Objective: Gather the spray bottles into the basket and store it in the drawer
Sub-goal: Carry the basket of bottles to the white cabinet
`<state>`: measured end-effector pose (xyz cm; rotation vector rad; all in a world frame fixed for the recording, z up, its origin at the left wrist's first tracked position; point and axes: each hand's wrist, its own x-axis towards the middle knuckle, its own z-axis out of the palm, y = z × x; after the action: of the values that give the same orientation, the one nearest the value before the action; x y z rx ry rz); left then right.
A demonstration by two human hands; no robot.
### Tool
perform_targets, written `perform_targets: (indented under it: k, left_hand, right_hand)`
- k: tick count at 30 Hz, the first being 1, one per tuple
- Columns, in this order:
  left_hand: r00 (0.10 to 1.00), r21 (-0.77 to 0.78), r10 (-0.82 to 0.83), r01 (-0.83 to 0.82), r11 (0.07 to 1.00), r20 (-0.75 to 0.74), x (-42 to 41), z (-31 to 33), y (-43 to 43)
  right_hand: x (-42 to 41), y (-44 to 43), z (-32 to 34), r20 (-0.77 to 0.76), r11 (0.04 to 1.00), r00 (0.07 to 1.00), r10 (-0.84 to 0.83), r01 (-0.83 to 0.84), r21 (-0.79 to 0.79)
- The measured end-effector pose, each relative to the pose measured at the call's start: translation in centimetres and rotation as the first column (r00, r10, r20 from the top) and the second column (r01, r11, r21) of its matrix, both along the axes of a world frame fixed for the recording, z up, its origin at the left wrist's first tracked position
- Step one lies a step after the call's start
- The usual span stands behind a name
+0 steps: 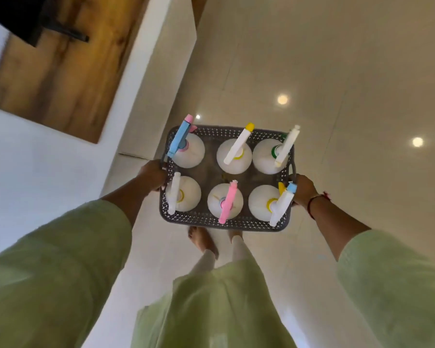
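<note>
A person in pale green sleeves is standing barefoot on a glossy tiled floor (337, 71), carrying a grey perforated basket (211, 221) level in front of the body, clear of the floor. The left hand (153, 174) is gripping the basket's left handle. Six white spray bottles (231, 156) are standing upright inside, in two rows of three, with blue, pink, white and yellow nozzles. The right hand (302, 189) is gripping the right handle, a red thread (312, 202) showing at its wrist.
</note>
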<state>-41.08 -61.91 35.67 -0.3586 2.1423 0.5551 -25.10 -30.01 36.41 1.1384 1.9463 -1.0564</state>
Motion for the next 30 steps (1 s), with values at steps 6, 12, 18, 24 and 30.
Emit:
perform_targets:
  k: [6, 12, 18, 24, 30]
  left_hand:
    - [0.981, 0.002, -0.196, 0.196, 0.981, 0.010, -6.8, -12.8, 5.2]
    - [0.949, 0.044, -0.315, 0.315, 0.948, -0.014, -12.8, -25.9, 8.9]
    - [0.931, 0.032, -0.364, 0.365, 0.931, -0.023, -15.6, -35.8, 10.4]
    - [0.953, -0.001, -0.301, 0.301, 0.954, -0.040, -16.3, -40.4, 10.3]
    - [0.952, 0.022, -0.303, 0.305, 0.952, -0.044, -15.8, -41.9, 10.0]
  right_hand:
    - [-1.4, 2.6, -13.6, 0.024, 0.981, 0.980, -0.195, 0.195, 0.002]
    - [-2.8, 3.8, -27.8, 0.050, 0.927, 0.927, -0.372, 0.373, -0.030]
    - [-5.2, 4.7, -38.2, 0.050, 0.925, 0.925, -0.378, 0.379, -0.031]
    - [-7.0, 5.2, -42.9, -0.009, 0.934, 0.934, -0.356, 0.356, -0.006]
    - [-7.7, 5.9, -44.8, 0.003, 0.915, 0.915, -0.404, 0.404, -0.005]
